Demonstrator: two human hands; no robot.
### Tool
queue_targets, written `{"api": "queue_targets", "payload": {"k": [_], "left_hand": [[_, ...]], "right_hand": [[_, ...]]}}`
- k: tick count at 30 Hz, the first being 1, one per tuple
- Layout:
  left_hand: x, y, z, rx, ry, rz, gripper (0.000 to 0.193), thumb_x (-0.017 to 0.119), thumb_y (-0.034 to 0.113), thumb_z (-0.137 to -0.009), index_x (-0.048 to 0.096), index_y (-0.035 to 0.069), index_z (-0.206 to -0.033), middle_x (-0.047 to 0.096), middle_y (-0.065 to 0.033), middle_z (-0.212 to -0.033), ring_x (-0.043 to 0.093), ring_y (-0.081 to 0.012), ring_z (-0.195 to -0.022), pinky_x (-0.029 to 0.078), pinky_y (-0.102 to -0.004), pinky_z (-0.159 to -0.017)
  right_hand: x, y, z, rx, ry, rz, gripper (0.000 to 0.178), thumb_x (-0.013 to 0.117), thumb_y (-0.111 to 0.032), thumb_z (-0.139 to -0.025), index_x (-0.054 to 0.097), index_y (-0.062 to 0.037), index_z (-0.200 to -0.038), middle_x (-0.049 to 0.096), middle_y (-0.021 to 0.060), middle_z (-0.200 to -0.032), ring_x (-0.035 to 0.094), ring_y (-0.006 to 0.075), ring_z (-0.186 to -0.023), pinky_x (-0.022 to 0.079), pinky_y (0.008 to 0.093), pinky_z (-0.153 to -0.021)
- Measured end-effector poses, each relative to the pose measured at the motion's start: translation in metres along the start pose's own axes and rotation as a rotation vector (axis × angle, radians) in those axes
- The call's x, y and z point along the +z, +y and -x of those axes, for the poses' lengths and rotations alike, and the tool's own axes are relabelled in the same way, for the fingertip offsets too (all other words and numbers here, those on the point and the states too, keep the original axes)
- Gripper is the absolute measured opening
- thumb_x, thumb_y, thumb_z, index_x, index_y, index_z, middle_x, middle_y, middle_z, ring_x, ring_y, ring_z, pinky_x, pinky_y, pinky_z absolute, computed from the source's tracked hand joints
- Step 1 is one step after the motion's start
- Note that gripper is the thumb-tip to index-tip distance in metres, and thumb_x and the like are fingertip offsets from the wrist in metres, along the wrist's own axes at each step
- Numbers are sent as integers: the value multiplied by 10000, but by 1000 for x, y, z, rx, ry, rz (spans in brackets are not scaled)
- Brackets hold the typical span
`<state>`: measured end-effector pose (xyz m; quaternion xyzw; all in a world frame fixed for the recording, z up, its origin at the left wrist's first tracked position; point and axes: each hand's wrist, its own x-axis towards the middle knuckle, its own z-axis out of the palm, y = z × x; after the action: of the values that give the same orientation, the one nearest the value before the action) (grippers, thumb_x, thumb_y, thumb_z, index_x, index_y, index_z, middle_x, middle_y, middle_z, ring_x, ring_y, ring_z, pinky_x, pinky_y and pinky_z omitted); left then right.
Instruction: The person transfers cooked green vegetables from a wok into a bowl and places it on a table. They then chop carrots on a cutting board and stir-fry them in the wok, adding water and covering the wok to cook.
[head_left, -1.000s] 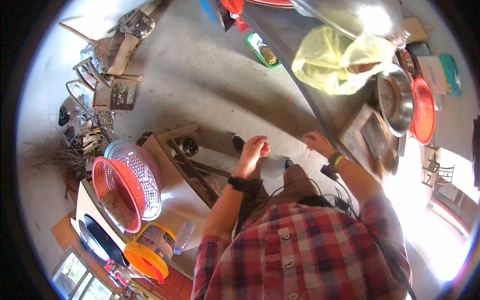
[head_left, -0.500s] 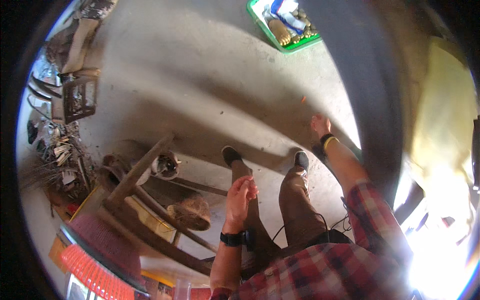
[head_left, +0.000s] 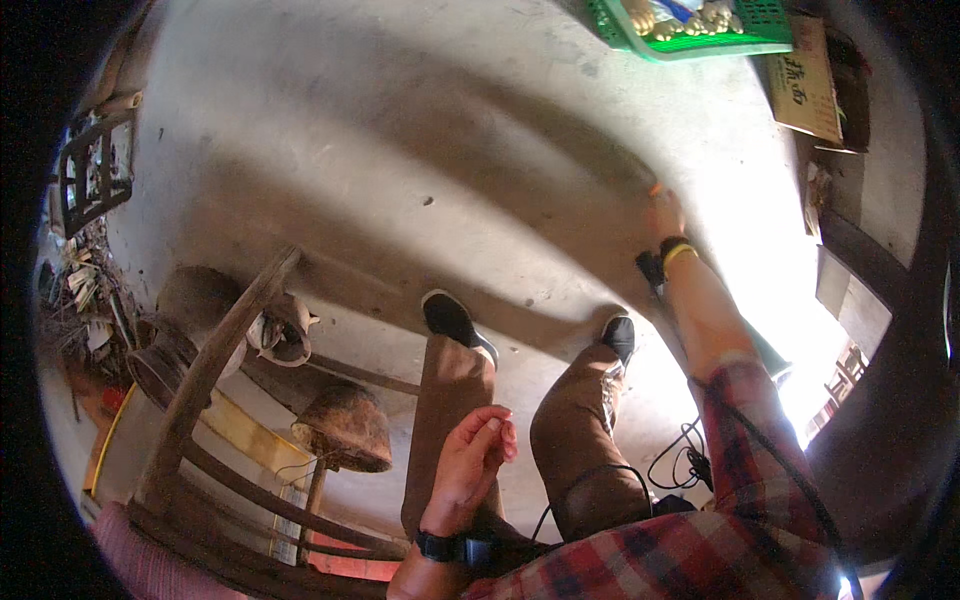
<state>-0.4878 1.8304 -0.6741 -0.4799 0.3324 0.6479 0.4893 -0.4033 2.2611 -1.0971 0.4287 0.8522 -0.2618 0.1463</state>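
Observation:
My right arm, in a red checked sleeve, stretches down toward the floor, and a yellow band circles its wrist. A small orange thing (head_left: pixel 655 188) sits at the fingertips of my right hand (head_left: pixel 667 212). Blur there hides whether the fingers grip it or only touch it. My left hand (head_left: pixel 472 458) hovers over my left leg, a dark watch (head_left: pixel 455 547) on its wrist. Its fingers are curled in against the thumb, and no object shows in them. A dark thing (head_left: pixel 650 268) appears beside my right wrist, its kind unclear.
A wooden chair frame (head_left: pixel 215 350) stands at left, near a rusty pot-like vessel (head_left: pixel 345 428). A green basket (head_left: pixel 690 45) holding gold foot-shaped pieces lies far right, beside a cardboard box (head_left: pixel 805 85). Black cable (head_left: pixel 682 455) coils by my right leg. Debris (head_left: pixel 85 280) lines the far left.
My right hand has come up to the orange thing, which lay apart from it before. My view has shifted, bringing the cardboard box into sight. My left hand stays curled.

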Motion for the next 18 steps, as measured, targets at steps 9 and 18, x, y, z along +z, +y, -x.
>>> {"api": "queue_targets", "payload": {"k": [9,18], "left_hand": [[-17,14,7,67,5,84,182,445,110,-939,539,15,-1062,557,-66,-804,526,-136,-675,430,-249,-622],[-25,-7,9,53,64,-71,231,472,144,-931,539,4,-1103,572,-49,-832,523,-99,-678,436,-225,-600]], "right_hand": [[0,-40,-17,455,91,-161,236,606,-199,-834,546,14,-916,579,95,-692,564,166,-587,480,310,-494],[24,-235,199,43,-795,-355,246,619,-220,-799,550,-9,-903,624,92,-722,639,160,-696,502,299,-607]]}}
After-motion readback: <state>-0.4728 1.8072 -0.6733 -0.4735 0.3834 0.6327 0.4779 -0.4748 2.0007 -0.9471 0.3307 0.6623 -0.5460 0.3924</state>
